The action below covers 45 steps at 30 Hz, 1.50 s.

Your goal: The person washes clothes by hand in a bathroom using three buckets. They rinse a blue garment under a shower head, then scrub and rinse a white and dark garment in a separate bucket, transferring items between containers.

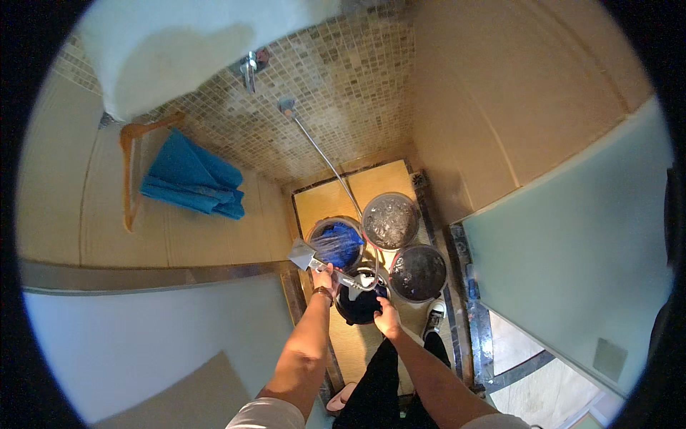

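Observation:
A grey handheld shower head (304, 254) is in my left hand (324, 277), whose fingers close round its handle. Water sprays from it over blue cloth (339, 243) inside a round bucket (311, 234) beyond my hand. My right hand (386, 319) is at the near right rim of a dark bucket (341, 312), fingers curled at the edge. Whether it grips the rim or dark cloth inside cannot be made out. The shower hose (325, 159) runs down from the wall and loops past the dark bucket.
Two more round buckets hold water: one with a bubbling surface (391, 221), one darker (419, 273). A chrome tap (249, 70) juts from the mosaic wall. Blue cloth (191, 174) hangs near a wooden hanger (128, 164) on the left. Glass panels (572, 243) flank the stall; my shoe (434, 316) stands by the buckets.

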Each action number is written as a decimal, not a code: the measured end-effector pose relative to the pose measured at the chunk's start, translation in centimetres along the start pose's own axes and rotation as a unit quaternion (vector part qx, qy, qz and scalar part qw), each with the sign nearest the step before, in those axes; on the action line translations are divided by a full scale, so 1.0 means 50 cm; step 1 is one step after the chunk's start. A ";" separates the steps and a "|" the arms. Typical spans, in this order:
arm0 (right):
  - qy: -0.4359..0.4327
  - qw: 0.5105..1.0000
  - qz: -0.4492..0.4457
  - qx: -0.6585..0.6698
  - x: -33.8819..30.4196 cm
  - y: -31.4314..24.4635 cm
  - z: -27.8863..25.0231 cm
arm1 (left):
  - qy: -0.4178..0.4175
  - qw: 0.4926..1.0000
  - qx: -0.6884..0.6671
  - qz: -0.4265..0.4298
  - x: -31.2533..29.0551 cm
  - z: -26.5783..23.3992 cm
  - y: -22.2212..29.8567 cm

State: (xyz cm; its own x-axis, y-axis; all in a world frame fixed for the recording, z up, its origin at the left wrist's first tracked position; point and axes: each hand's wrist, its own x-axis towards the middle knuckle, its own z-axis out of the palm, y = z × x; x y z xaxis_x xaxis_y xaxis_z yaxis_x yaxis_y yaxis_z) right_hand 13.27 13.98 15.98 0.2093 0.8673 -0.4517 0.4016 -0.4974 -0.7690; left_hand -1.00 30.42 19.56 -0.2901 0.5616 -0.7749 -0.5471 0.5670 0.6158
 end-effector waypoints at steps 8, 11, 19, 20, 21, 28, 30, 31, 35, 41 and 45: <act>-0.017 0.996 -0.022 0.083 0.079 0.076 0.079 | 0.039 0.998 -0.015 -0.053 0.301 -0.077 -0.154; 0.004 0.992 -0.042 0.120 0.119 0.127 0.108 | 0.029 0.998 -0.019 -0.045 0.410 -0.092 -0.197; 0.004 0.986 0.018 0.166 0.210 0.222 0.149 | 0.069 0.995 0.059 -0.033 0.503 -0.046 -0.265; 0.000 0.985 0.022 0.172 0.215 0.220 0.153 | 0.075 0.990 0.118 -0.030 0.494 -0.044 -0.277; -0.002 0.984 0.026 0.177 0.218 0.222 0.155 | 0.080 0.980 0.178 -0.029 0.490 -0.050 -0.289; -0.010 0.991 0.012 0.137 0.209 0.211 0.143 | 0.050 0.714 0.682 0.151 0.499 -0.122 -0.397; -0.001 0.992 0.005 0.130 0.200 0.231 0.140 | -0.004 0.648 0.747 0.146 0.441 -0.092 -0.391; -0.006 0.992 0.015 0.126 0.194 0.223 0.133 | -0.024 0.609 0.772 0.180 0.402 -0.083 -0.377; 0.000 0.994 -0.001 0.108 0.175 0.194 0.103 | -0.151 0.412 0.834 0.333 0.283 -0.063 -0.334; -0.042 0.997 0.026 0.060 0.136 0.146 0.046 | -0.216 0.267 0.842 0.415 0.140 -0.073 -0.325; 0.009 0.997 -0.053 -0.060 0.088 0.135 -0.010 | -0.320 0.281 0.826 0.370 0.011 -0.081 -0.376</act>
State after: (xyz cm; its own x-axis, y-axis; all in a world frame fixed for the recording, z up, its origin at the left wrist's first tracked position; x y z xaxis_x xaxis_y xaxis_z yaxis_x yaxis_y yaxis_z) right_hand 17.34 14.46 9.05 0.1761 0.9157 -0.3612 0.5264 -0.3977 -0.7515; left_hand 5.93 17.65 6.98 0.6455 0.5867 -0.4890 0.7401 -0.6386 0.2108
